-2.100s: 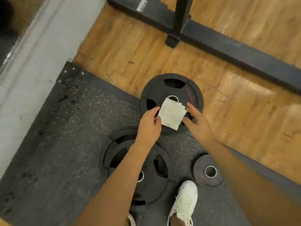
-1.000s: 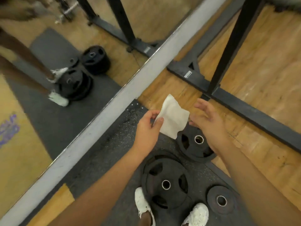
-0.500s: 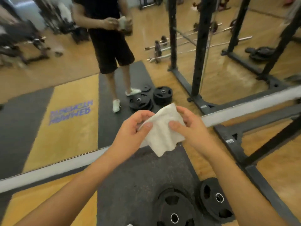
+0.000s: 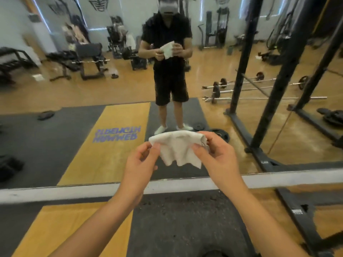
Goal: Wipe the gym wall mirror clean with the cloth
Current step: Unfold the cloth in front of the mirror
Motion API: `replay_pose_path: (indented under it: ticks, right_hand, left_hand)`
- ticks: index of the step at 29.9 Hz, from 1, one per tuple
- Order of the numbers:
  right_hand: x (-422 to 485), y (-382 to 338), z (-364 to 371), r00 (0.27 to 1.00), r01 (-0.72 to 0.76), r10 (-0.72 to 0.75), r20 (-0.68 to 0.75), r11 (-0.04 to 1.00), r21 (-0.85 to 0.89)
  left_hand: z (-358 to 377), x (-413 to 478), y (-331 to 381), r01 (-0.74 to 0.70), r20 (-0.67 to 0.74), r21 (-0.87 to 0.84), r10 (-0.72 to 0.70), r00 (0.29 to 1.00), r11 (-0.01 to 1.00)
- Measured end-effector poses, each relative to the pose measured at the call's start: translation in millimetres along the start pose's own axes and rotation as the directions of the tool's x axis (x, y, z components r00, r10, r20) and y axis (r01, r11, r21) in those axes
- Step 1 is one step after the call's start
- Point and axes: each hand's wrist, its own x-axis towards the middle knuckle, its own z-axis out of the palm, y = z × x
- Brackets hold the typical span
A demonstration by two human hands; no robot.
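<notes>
**One white cloth is held up by two hands in front of the gym wall mirror.**

The crumpled white cloth (image 4: 178, 147) hangs in the air short of the large wall mirror (image 4: 55, 89). The left hand (image 4: 141, 164) has a narrow grip, pinching the upper left corner between thumb and fingertips. The right hand (image 4: 217, 156) has its grip closed on the bunched upper right corner. The cloth's lower edge hangs loose. The mirror's bottom edge meets one white painted ledge (image 4: 55, 191) that runs across the whole view behind the wrists. Open glass spreads to the left of the cloth and above it. On the right, one black steel rack base (image 4: 297, 216) runs up to the ledge and crowds that side. On the floor, one black rubber mat (image 4: 176, 219) and one yellow floor strip (image 4: 74, 225) lie side by side.
</notes>
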Motion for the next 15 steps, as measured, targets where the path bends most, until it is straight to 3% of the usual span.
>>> replay_pose_path:
  ticks: [4,7,12,15]
  right_hand:
    - [0.1,-16.4,58.0,0.996,-0.039,0.039,0.079,0.999,0.005]
    - [-4.2,-26.4,94.0,0.989,-0.011,0.019,0.146,0.998,-0.054]
    - [-13.4,-41.6,141.3,0.985,-0.016,0.026,0.171,0.998,-0.063]
    - [-18.2,-39.5,167.8,0.977,-0.192,0.188,0.103,0.981,0.032]
  left_hand:
    - [-64.4,-0.8,15.0,-0.025,-0.037,-0.06,0.023,0.999,0.998]
    - [-107.1,1.8,23.6,-0.052,0.039,-0.082,0.055,0.998,0.995]
    - [-158.9,-1.2,35.8,0.054,0.127,-0.135,-0.036,0.991,0.989]
    - [-183.3,-4.9,30.9,0.042,0.076,-0.175,-0.029,0.997,0.984]
